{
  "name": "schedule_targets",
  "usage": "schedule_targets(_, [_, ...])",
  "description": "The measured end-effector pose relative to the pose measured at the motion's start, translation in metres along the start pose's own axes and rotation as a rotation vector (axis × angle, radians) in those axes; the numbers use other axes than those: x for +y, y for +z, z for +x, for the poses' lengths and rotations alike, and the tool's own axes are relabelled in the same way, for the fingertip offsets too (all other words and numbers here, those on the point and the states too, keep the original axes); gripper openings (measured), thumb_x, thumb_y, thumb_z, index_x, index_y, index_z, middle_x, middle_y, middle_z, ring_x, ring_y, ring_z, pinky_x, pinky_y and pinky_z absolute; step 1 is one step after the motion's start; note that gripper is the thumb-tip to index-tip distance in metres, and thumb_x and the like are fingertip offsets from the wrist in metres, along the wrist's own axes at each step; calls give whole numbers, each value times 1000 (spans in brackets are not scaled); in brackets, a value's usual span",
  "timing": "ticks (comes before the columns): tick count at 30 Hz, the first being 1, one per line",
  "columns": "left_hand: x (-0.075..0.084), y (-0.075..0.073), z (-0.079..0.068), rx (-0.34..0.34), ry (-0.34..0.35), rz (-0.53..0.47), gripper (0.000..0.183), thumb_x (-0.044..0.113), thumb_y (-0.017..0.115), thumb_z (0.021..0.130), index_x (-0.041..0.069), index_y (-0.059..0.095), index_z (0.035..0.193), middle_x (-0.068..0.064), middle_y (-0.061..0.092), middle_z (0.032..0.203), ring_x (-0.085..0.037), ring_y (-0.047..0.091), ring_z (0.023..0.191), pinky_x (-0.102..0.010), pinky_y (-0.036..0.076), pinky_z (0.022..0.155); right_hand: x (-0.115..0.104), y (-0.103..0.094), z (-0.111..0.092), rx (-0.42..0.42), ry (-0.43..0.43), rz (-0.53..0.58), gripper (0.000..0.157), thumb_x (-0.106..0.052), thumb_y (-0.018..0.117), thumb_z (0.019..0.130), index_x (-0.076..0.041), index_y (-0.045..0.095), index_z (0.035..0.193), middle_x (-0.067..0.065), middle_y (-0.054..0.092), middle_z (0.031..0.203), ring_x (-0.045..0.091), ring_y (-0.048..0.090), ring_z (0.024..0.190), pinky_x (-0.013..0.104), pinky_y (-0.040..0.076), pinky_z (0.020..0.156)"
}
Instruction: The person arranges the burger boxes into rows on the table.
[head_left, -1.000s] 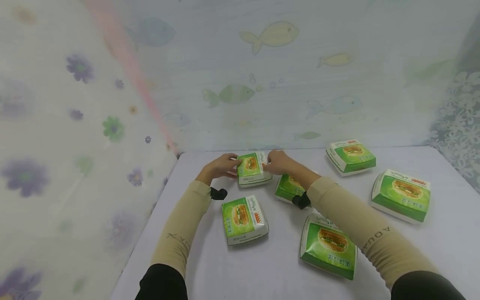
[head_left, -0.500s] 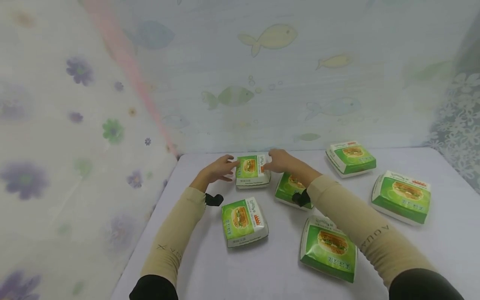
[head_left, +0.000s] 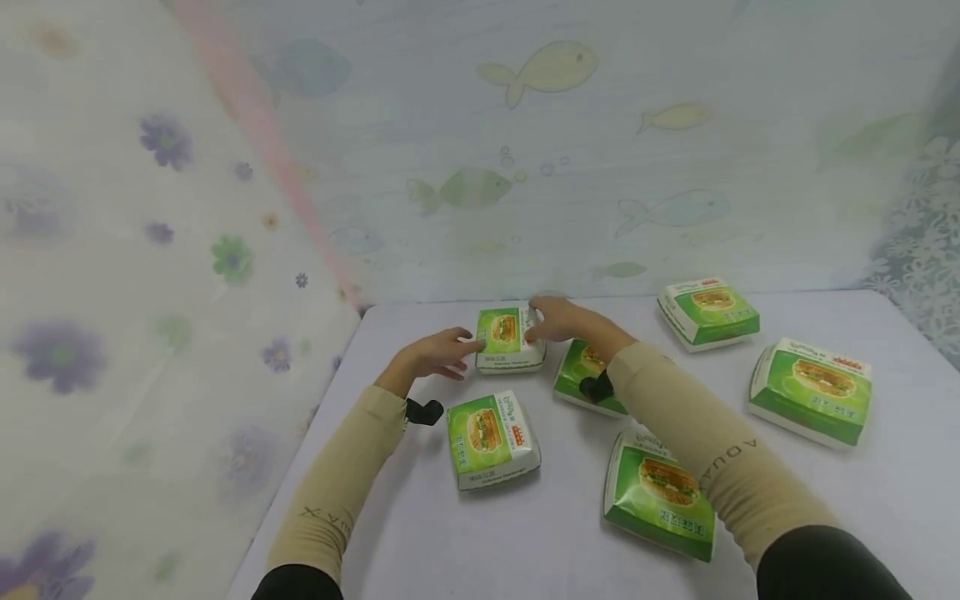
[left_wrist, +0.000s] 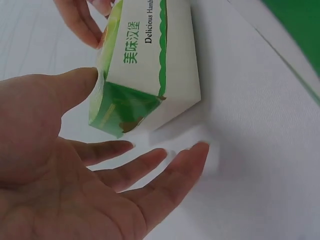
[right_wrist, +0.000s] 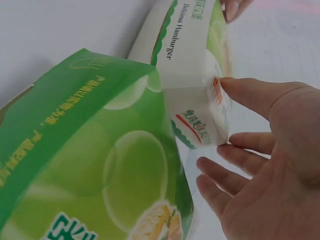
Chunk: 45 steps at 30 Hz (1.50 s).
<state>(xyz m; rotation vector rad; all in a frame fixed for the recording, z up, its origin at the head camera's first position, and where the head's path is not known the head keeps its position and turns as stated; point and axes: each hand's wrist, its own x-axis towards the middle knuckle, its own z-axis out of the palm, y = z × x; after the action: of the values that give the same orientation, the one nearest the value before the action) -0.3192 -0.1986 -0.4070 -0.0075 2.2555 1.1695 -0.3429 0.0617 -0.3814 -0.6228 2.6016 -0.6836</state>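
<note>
A green and white hamburger box lies near the table's far edge, between my two hands. My left hand is at its left side; in the left wrist view the thumb lies by the top corner and the other fingers are spread, apart from the box. My right hand is at its right side. In the right wrist view, the right thumb touches the top edge and two fingertips meet the side, fingers loosely extended. A second hamburger box sits partly hidden below my right wrist; another hamburger box lies nearer me.
More matching boxes lie to the right: one box beside my right forearm, one box at the far right, and one box near the back edge. A white cloth covers the table. Patterned curtains hang behind and left.
My left hand has loosened from the box and drawn back slightly left. The box has turned a little and now sits squarer to the back edge. My right hand stays at its right side.
</note>
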Motion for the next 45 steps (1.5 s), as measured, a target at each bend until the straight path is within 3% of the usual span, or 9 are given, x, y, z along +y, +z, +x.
schedule_targets(5, [7,5,2,-22,35,-53,69,32,57,106,2,25,159,-23,31,161,-37,53,132,-40,53,102,-1,1,-1,12,15,-4,73,-31,64,100,8,32,154,27,39,157,41,36,146,53,33,119])
schedule_targets(11, [17,4,7,-9,81,-91,61,20,54,107,-2,27,158,-25,31,160,-35,51,131,-40,54,101,-6,3,-3,20,45,-62,64,-35,64,99,11,47,140,26,55,138,38,54,127,49,46,107])
schedule_targets(20, [19,-5,18,52,155,19,51,20,48,110,-3,36,154,-26,39,155,-35,51,136,-42,52,104,-16,5,-9,-31,139,-107,69,-37,61,101,9,41,149,24,48,149,36,45,139,48,39,115])
schedule_targets(27, [18,-2,5,101,73,29,59,31,49,109,2,30,157,-25,33,159,-37,50,136,-42,50,106,-12,0,-14,-7,132,-103,71,-39,62,100,10,42,147,26,48,149,40,45,139,52,38,116])
schedule_targets(31, [15,1,-2,92,14,13,65,34,51,109,5,24,160,-25,30,160,-38,56,128,-40,54,101,-10,-5,-17,-15,115,-76,72,-37,61,101,10,36,151,28,42,153,42,38,144,53,34,118])
schedule_targets(36, [9,6,-1,67,11,0,69,36,53,108,6,20,161,-25,32,159,-36,59,124,-37,56,96,-9,-4,-14,-42,93,-55,75,-37,62,100,11,34,151,28,44,151,40,43,141,52,37,116])
schedule_targets(45, [8,6,2,31,35,-48,70,33,53,108,8,17,162,-25,29,161,-35,61,124,-40,55,99,-9,2,-12,-57,84,-57,63,-37,62,100,8,44,141,22,57,135,32,55,119,48,46,106])
